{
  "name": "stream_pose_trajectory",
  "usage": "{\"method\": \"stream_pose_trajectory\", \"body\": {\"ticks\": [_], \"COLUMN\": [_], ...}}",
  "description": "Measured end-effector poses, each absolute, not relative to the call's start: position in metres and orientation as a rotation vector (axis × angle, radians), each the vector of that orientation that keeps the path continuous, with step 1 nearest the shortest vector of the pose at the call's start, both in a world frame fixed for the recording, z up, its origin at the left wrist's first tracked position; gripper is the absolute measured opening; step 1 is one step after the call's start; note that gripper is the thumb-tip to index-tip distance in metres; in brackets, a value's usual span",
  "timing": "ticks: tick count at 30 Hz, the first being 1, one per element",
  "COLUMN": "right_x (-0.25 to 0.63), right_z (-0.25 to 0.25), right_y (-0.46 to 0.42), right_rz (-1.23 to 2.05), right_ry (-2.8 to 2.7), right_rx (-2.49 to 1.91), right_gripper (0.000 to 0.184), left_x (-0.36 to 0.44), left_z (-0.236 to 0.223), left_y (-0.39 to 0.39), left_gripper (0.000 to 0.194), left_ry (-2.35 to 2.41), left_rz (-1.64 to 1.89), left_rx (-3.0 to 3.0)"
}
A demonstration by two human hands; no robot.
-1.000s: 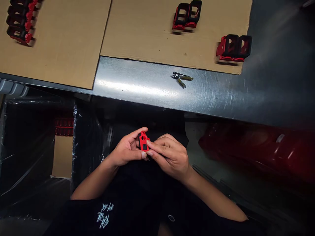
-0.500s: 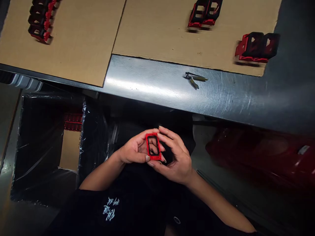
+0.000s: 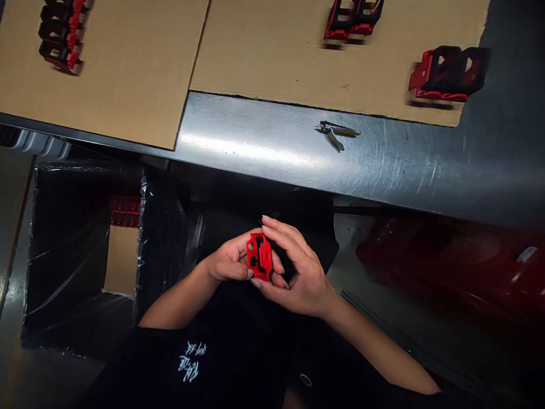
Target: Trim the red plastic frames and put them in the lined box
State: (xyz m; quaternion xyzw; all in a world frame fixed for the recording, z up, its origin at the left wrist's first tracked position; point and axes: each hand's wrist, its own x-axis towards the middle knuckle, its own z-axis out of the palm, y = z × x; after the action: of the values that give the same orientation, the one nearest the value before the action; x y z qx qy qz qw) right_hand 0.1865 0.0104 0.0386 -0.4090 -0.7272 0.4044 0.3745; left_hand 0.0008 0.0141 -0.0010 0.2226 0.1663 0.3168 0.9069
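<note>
A small red and black plastic bracket [image 3: 264, 257] is held between my two hands, in front of my body and below the table edge. My left hand [image 3: 232, 258] grips its left side, the thumb at the lower corner and the fingers partly hidden behind. My right hand [image 3: 300, 270] closes on it from the right, thumb under the bottom end and fingertips at the top and behind. The bracket's red face with cut-outs is turned toward me.
Similar brackets stand in a row [image 3: 59, 34] at the left, a pair [image 3: 352, 20] at the back and another pair [image 3: 447, 74] at the right, all on cardboard [image 3: 264, 51]. Nippers [image 3: 338, 132] lie on the metal table [image 3: 255, 130]. A plastic-lined box [image 3: 80, 255] holds red parts [image 3: 125, 211].
The bracket has been turned in my hands: its open rectangular frame faced me before, and now a red side with cut-outs shows. Both hands keep hold of it.
</note>
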Motion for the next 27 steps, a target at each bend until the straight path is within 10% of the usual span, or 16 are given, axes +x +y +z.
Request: {"method": "stream_pose_trajectory", "body": {"ticks": [15, 22, 27], "right_x": [0.185, 0.191, 0.194], "right_z": [0.036, 0.024, 0.0], "right_y": [0.013, 0.007, 0.006], "right_rz": [1.026, 1.315, 1.495], "right_ry": [-1.85, -1.591, -1.304], "right_rx": [-0.903, -0.9, -0.885], "right_gripper": [0.07, 0.082, 0.083], "left_x": [-0.004, -0.003, 0.005], "left_z": [0.008, 0.014, 0.024], "left_y": [0.018, 0.022, 0.021], "left_gripper": [0.043, 0.077, 0.052], "left_ry": [0.391, 0.468, 0.523], "left_rz": [0.545, 0.54, 0.681], "left_rx": [0.426, 0.36, 0.387]}}
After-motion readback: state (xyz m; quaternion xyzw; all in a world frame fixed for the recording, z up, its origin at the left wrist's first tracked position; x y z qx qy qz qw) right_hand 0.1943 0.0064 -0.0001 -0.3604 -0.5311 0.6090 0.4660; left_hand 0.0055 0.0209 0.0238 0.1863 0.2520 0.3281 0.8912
